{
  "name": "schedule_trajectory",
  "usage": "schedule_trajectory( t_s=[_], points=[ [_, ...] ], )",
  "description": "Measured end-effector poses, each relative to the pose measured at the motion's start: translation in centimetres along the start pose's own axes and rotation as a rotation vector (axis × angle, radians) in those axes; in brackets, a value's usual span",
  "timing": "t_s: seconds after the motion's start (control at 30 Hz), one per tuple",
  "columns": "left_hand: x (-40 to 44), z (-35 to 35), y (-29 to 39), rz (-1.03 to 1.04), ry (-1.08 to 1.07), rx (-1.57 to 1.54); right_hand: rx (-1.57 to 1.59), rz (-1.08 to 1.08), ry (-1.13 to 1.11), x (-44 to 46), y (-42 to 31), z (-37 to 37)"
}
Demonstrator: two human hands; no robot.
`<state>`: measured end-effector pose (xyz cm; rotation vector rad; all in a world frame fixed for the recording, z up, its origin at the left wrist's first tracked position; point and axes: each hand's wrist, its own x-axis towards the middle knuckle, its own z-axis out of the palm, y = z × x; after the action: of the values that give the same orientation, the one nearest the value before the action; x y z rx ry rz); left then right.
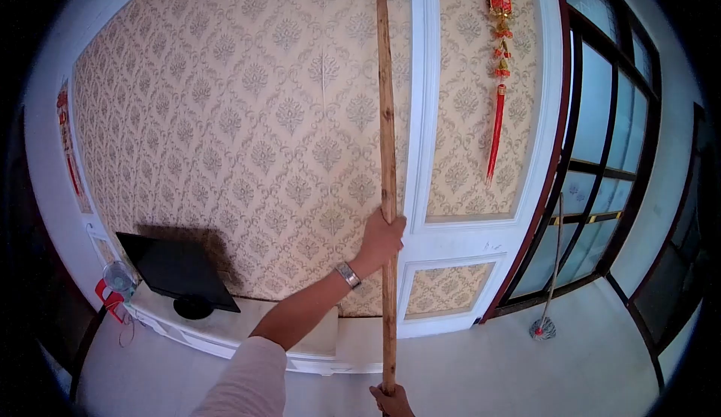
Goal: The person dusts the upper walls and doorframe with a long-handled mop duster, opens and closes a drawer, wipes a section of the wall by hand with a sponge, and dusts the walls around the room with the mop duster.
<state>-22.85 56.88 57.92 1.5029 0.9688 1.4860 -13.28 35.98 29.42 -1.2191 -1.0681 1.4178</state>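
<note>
A long wooden pole (pixel 387 131) stands nearly upright in front of the patterned wall, its top running out of view at the upper edge. My left hand (pixel 384 238) is wrapped round the middle of the pole, with a metal watch on the wrist. Lower down, at the bottom edge of the view, my right hand (pixel 393 401) grips the same pole. Both ends of the pole are out of sight.
A black television (pixel 176 267) stands on a low white cabinet (pixel 300 327) at the left, near a fan and a red stool. Red ornaments (pixel 499 56) hang on the wall. A mop (pixel 542 329) leans by the dark-framed glass doors (pixel 593 139).
</note>
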Motion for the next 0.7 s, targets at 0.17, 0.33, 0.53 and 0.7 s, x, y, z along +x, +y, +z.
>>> schedule_trajectory(
  t_s=[0.17,0.33,0.53,0.7],
  points=[
    [-3.0,1.3,-4.9,-0.042,-0.031,-0.050,-0.248,-0.013,0.037,-1.1,5.6,-2.5],
    [-7.8,2.8,-8.3,-0.141,-0.067,0.000,-0.280,0.164,0.026,-3.4,12.1,-6.0],
    [-14.9,4.0,-12.4,-0.353,-0.163,0.021,-0.323,0.354,-0.001,-7.0,14.1,-6.9],
    [-20.3,5.1,-16.8,-0.440,-0.215,-0.085,-0.304,0.379,0.003,-8.0,14.4,-6.8]
  ],
)
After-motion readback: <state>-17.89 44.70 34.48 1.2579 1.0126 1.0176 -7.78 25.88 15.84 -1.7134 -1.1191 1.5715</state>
